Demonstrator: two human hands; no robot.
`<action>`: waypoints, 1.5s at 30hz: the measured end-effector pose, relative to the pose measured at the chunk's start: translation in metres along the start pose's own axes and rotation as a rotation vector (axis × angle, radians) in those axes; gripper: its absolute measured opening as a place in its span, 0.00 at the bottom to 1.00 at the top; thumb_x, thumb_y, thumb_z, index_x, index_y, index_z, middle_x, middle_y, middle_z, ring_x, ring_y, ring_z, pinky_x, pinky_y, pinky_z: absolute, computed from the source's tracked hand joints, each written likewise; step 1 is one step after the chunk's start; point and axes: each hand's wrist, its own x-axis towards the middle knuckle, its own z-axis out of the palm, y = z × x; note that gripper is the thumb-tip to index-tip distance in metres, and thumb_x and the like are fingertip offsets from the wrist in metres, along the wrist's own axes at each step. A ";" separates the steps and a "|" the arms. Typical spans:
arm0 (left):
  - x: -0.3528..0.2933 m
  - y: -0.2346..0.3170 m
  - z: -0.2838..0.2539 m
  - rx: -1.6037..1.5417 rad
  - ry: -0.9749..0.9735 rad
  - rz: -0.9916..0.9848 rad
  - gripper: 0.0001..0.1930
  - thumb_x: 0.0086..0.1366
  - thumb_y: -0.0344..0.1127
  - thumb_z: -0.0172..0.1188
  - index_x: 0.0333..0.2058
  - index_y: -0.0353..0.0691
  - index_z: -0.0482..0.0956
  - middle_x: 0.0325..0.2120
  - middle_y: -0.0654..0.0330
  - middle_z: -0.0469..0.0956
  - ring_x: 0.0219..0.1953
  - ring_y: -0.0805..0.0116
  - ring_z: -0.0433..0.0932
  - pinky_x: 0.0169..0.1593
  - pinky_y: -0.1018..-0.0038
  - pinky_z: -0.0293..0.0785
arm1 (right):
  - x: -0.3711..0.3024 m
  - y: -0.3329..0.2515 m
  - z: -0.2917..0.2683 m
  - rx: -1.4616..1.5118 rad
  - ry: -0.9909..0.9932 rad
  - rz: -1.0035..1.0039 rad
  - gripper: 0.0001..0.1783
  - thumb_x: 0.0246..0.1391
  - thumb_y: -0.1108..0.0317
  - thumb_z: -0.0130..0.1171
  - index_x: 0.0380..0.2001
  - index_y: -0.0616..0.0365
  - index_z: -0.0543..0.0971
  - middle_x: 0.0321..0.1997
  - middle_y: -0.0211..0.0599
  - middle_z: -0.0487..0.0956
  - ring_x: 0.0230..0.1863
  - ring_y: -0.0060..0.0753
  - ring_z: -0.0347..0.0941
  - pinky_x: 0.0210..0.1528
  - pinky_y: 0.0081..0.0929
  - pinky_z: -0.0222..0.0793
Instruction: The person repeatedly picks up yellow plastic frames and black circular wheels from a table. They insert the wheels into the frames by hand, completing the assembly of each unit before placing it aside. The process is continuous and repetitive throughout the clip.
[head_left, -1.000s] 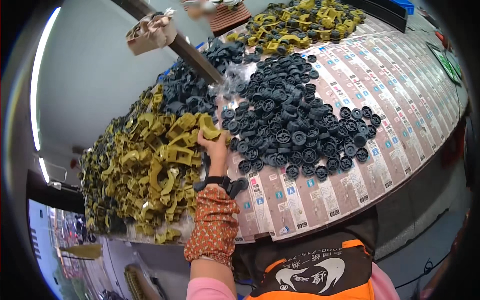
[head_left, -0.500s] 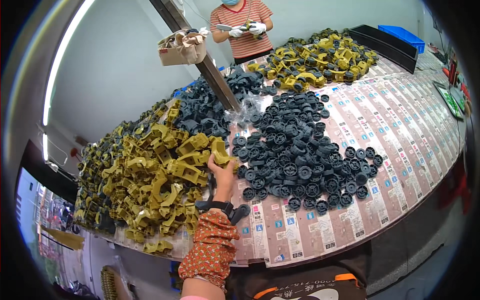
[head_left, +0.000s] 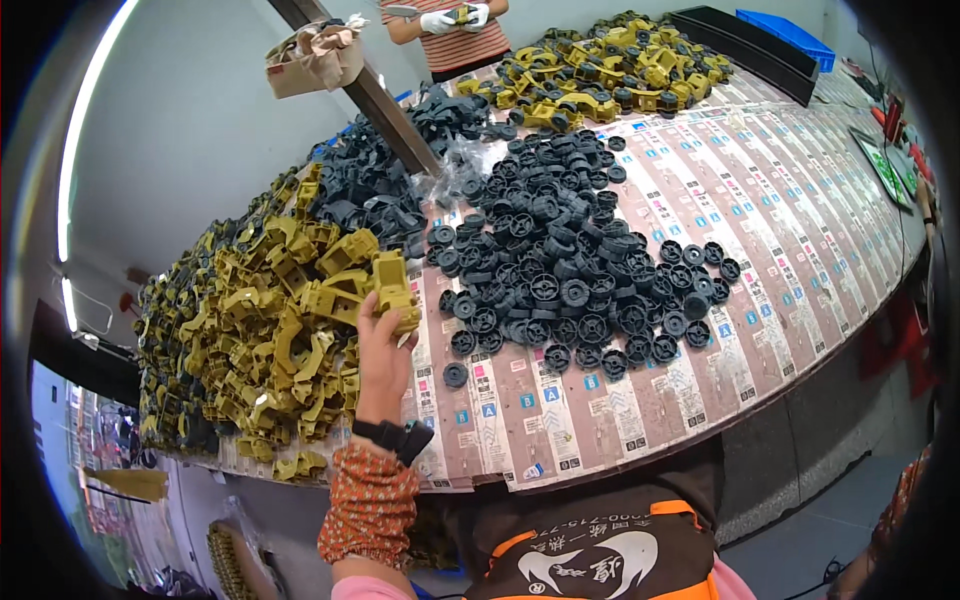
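My left hand (head_left: 384, 345), with a dark wristband and a flowered sleeve, is closed on a yellow plastic toy car body (head_left: 394, 285), an open boxy shell. It holds the shell at the right edge of a heap of similar yellow bodies (head_left: 290, 270). Right of this hand lies a pile of dark toy wheels (head_left: 545, 285). My right arm shows at the lower right rim in a flowered sleeve (head_left: 903, 500); only part of my right hand (head_left: 853, 578) shows, dim and cut off, its fingers not readable.
Dark plastic parts (head_left: 380, 185) lie behind the yellow heap, beside a metal post (head_left: 395, 125) bearing a cardboard box (head_left: 315, 65). Farther off are assembled yellow pieces with wheels (head_left: 610, 75), a black tray (head_left: 745, 50) and a blue crate (head_left: 785, 38). A gloved person (head_left: 445, 40) works across the table.
My left hand has drawn back toward me and lifted the yellow car body from the heap's edge. The view has shifted, and my right arm now appears at the lower right.
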 end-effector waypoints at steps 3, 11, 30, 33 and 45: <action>-0.012 0.009 -0.017 -0.126 -0.018 0.045 0.31 0.69 0.26 0.59 0.68 0.52 0.61 0.57 0.58 0.75 0.53 0.63 0.77 0.54 0.60 0.76 | 0.003 -0.009 -0.006 0.001 0.024 -0.052 0.14 0.66 0.74 0.56 0.52 0.63 0.82 0.51 0.42 0.83 0.53 0.33 0.79 0.58 0.32 0.73; 0.003 -0.025 -0.032 -0.587 -0.321 -0.165 0.32 0.65 0.31 0.56 0.68 0.31 0.67 0.62 0.46 0.76 0.60 0.52 0.77 0.64 0.58 0.75 | 0.036 -0.042 -0.036 0.052 0.274 -0.192 0.12 0.66 0.77 0.56 0.50 0.63 0.83 0.48 0.40 0.84 0.51 0.31 0.80 0.56 0.30 0.74; -0.161 -0.058 0.020 -0.214 -0.376 -0.255 0.44 0.64 0.27 0.68 0.74 0.41 0.53 0.64 0.53 0.72 0.61 0.50 0.79 0.66 0.54 0.77 | 0.109 0.112 0.095 -0.558 0.222 -0.020 0.08 0.50 0.79 0.63 0.34 0.57 0.79 0.38 0.48 0.78 0.43 0.57 0.77 0.46 0.49 0.73; -0.179 -0.062 0.029 -0.052 -0.338 -0.250 0.44 0.63 0.24 0.68 0.74 0.40 0.53 0.65 0.53 0.70 0.62 0.55 0.78 0.67 0.59 0.75 | 0.099 0.073 0.094 -0.122 0.147 0.117 0.08 0.51 0.78 0.65 0.35 0.59 0.80 0.38 0.43 0.79 0.39 0.46 0.79 0.43 0.41 0.76; -0.188 -0.055 0.062 0.637 -0.304 -0.164 0.33 0.67 0.37 0.72 0.60 0.33 0.59 0.55 0.49 0.72 0.52 0.65 0.78 0.53 0.67 0.79 | 0.055 0.034 0.145 -0.298 -0.114 -0.057 0.20 0.51 0.73 0.66 0.49 0.57 0.78 0.44 0.46 0.79 0.45 0.56 0.77 0.46 0.49 0.74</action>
